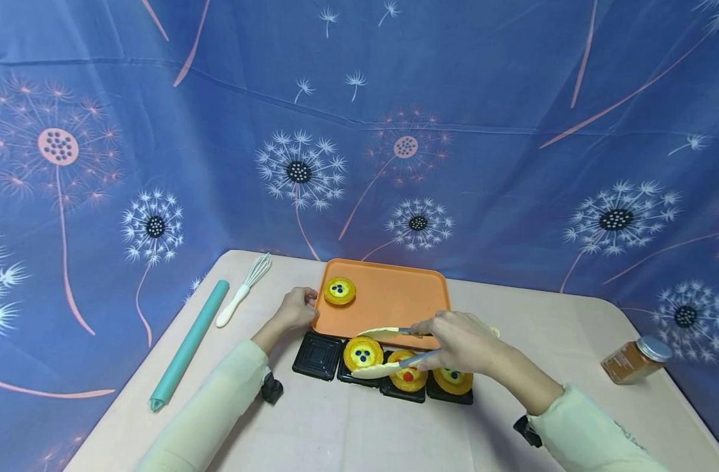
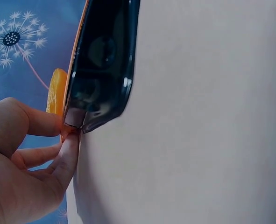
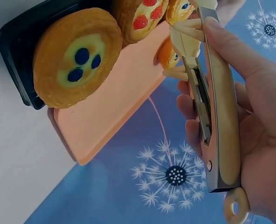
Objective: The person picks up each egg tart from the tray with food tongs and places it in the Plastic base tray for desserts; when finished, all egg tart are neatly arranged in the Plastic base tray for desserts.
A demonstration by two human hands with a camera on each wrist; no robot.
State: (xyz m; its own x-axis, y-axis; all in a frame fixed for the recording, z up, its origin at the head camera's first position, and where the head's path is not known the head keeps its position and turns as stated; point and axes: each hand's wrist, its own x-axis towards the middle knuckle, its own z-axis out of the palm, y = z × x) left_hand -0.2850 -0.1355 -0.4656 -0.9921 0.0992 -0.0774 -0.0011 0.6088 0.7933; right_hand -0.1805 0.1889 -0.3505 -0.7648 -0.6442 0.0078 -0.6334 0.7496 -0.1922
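My left hand point(image 1: 297, 307) pinches the left rim of the orange tray point(image 1: 394, 295) between thumb and fingers. One egg tart with blue dots point(image 1: 339, 291) lies on that tray. In my right hand point(image 1: 462, 341) I grip a pair of food tongs point(image 3: 224, 116) with cream tips, its arms spread. Between the tips, in the head view, is another blue-dotted tart point(image 1: 362, 354), sitting in a black plastic tray; contact is unclear. A tart with red dots point(image 1: 408, 376) and a blue-dotted one point(image 1: 453, 380) sit in black trays to the right. The leftmost black tray point(image 1: 316, 356) is bare.
A teal rolled mat point(image 1: 189, 347) and a white whisk point(image 1: 244, 290) lie on the left of the table point(image 1: 359, 432). At the right, a jar with a silver lid point(image 1: 636, 360) rests tilted. A blue dandelion-print cloth point(image 1: 359, 85) hangs behind.
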